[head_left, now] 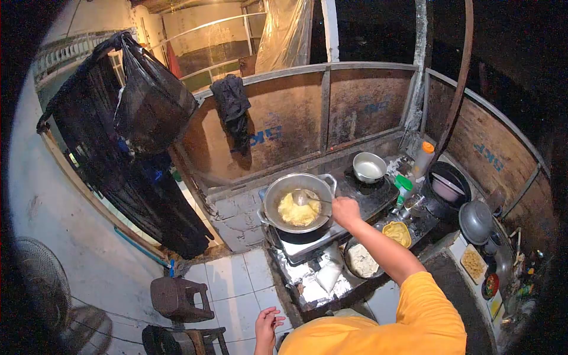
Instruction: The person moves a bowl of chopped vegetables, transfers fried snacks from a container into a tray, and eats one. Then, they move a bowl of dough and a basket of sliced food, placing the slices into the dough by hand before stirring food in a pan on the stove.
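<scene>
My right hand (346, 212) is closed around the handle of a metal ladle (301, 197). The ladle's round bowl rests on a pale yellow mass of food (296, 214) frying in oil. Around it is a wide metal wok (273, 190) with two side handles, set on a stove (303, 244). My right arm reaches over a dark pan of white batter or dough (362, 260) and a yellow bowl (397, 233) with yellowish contents. Low beside my body, my left hand (269, 322) holds nothing, its fingers loosely bent and apart.
A small pot (370, 167) stands on the back burner. Near it are a green-lidded container (403, 183) and an orange-capped bottle (423, 158). A clear plastic bag of white contents (329, 273) lies on foil. Stools (180, 297) and a fan (41, 284) stand left.
</scene>
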### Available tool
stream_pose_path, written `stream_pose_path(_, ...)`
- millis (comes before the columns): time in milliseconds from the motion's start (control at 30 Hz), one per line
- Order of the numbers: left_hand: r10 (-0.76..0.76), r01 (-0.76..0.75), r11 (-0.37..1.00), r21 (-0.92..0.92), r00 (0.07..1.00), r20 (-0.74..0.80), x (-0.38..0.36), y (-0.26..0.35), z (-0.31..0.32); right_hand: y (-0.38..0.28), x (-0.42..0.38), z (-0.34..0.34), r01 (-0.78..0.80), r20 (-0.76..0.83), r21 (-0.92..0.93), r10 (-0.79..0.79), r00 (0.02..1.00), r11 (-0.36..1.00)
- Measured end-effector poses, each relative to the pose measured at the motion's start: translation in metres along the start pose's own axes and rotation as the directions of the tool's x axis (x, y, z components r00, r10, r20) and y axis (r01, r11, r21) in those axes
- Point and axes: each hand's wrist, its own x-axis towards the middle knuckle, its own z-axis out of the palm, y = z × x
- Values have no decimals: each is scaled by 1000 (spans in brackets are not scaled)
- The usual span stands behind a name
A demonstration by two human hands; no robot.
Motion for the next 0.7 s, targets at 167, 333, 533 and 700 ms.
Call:
stream_pose_path(167,-12,12,1000,-11,1000,-9,2,-5,-5,13,7,6,-132,-15,86,134,991,987)
stream_pose_path(333,-8,8,1000,-21,1000,-2,3,-4,-2,6,2,17,-62,45,41,60,997,997)
stream_pose_path(533,10,-10,1000,-11,1000,-23,1,-1,-2,9,6,7,-116,7,71,116,993,991)
stream_pose_path(700,-2,1,1000,-5,1000,-19,1,-1,-2,0,0,7,-118,79,24,116,990,993)
